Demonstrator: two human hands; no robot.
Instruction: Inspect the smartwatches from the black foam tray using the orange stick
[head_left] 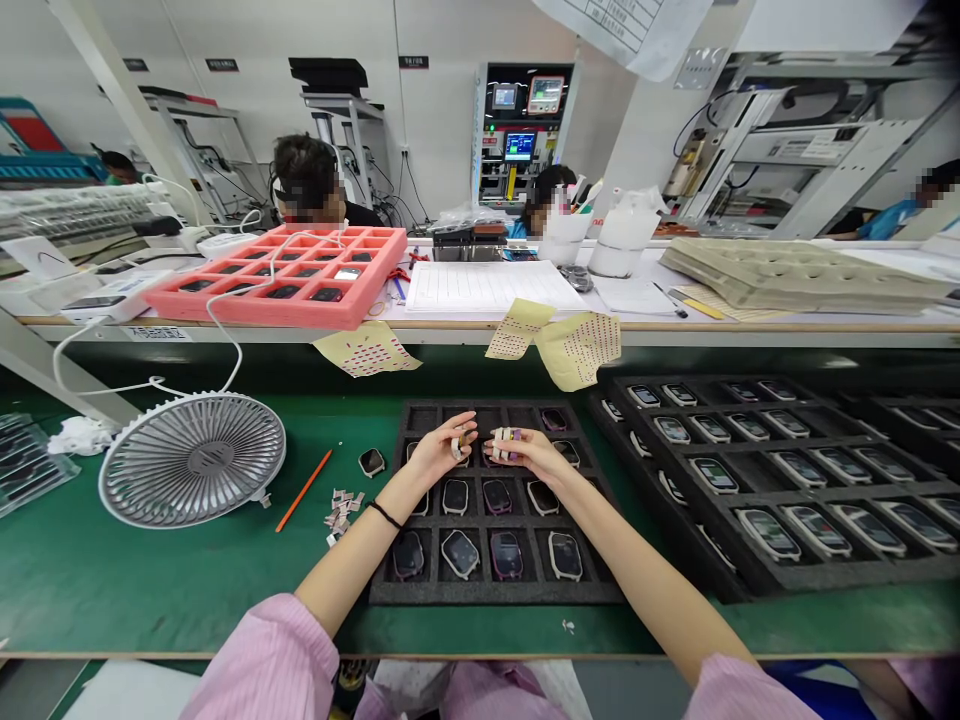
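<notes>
Over the far half of a black foam tray, my left hand has its fingers curled around a small pale-rimmed watch case, seen edge-on. Close beside it, my right hand grips several watch cases side by side, with pale and purple rims. Watch cases with dark screens lie in the tray's compartments, among them a purple one and a pale one in the near row. Both hands hide part of the compartments behind them.
Left of the tray are a loose watch case, small pale pieces, an orange stick and a white fan. Stacked black trays of watches stand right. A pink foam tray sits on the shelf; people sit beyond.
</notes>
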